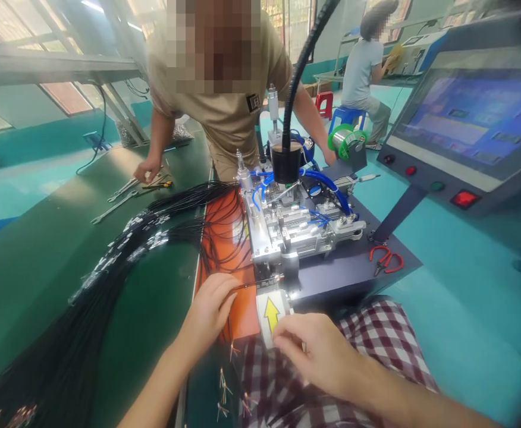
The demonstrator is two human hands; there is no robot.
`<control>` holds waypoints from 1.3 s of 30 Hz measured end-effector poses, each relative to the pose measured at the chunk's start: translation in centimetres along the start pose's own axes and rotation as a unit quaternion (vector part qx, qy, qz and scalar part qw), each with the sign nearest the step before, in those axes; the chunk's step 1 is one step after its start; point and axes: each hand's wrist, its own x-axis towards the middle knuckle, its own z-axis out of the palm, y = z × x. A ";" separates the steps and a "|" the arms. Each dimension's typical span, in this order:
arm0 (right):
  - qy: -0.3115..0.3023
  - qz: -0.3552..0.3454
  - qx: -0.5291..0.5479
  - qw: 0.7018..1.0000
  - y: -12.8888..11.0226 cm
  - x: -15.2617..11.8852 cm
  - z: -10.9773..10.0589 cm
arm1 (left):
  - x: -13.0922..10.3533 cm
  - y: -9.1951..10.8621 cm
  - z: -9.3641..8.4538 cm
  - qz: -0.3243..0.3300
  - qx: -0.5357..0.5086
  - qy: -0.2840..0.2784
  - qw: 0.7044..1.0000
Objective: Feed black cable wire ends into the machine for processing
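Observation:
My left hand is closed on a thin black cable, whose end reaches to the front of a metal clamping machine. To the right, my right hand has its fingers pinched together beside a white plate with a yellow arrow. Whatever those fingertips hold, if anything, is hidden. More black cables trail over the orange surface from a large cable bundle on the green table. Several loose ends with bare copper strands show below my left hand.
A co-worker leans over the machine's far side, one hand near wrenches. A touchscreen panel stands at right. Red-handled pliers lie on the grey base. A wire spool sits behind; another person is seated farther back.

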 end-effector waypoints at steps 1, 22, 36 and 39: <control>0.020 0.023 0.000 1.000 0.6 -0.1 -0.3 | 0.2 -0.1 0.3 0.009 -0.001 0.001 1.000; 0.164 0.202 0.242 0.935 7.0 8.3 2.1 | 0.3 0.4 3.6 0.007 0.027 -0.038 0.999; 0.164 0.214 0.314 0.910 7.7 6.7 2.7 | -0.8 1.7 3.9 -0.026 0.084 -0.016 0.996; 0.182 0.228 0.310 0.905 8.7 4.8 2.5 | -1.2 1.9 4.3 -0.046 0.104 -0.008 0.993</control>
